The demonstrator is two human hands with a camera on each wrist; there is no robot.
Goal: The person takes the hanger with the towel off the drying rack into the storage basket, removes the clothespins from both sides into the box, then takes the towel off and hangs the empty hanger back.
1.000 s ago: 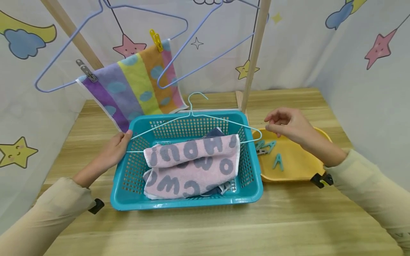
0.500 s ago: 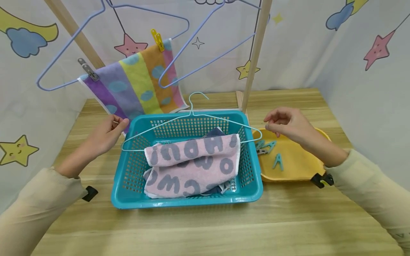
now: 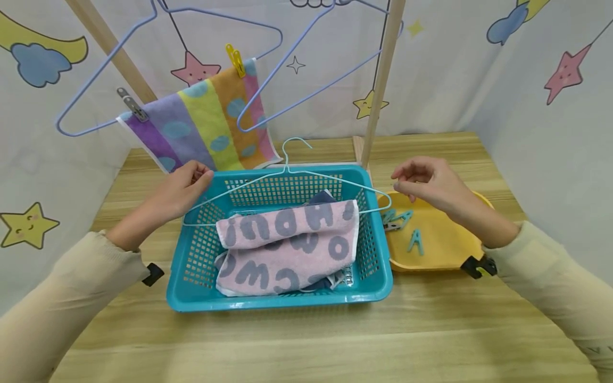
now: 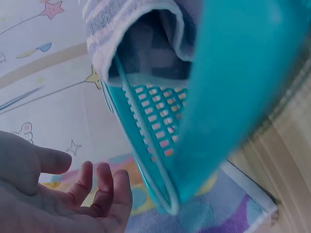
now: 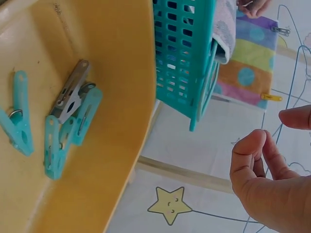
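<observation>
A pink towel (image 3: 287,255) with grey letters is draped over the bar of a light-blue hanger (image 3: 287,169). The hanger lies across the teal basket (image 3: 280,306), its hook pointing to the back. My left hand (image 3: 179,191) hovers by the basket's back left corner, near the hanger's left end. Its loosely bent fingers (image 4: 104,189) hold nothing. Over the back of the yellow tray (image 3: 445,260), my right hand (image 3: 426,183) hangs with relaxed, curled fingers and nothing in them. Teal clothespins (image 3: 415,242) and a partly metallic one lie in that tray.
Behind the basket, a striped towel (image 3: 206,122) hangs from a blue hanger (image 3: 91,80), held by a grey clip (image 3: 132,105) and a yellow clip (image 3: 235,60). A second blue hanger (image 3: 311,101) hangs beside a wooden post (image 3: 380,85). Dark cloth (image 3: 322,198) lies under the pink towel.
My left hand has come off the basket's left rim and the hanger end, moved left, then back right to above the corner. The right hand has barely moved.
</observation>
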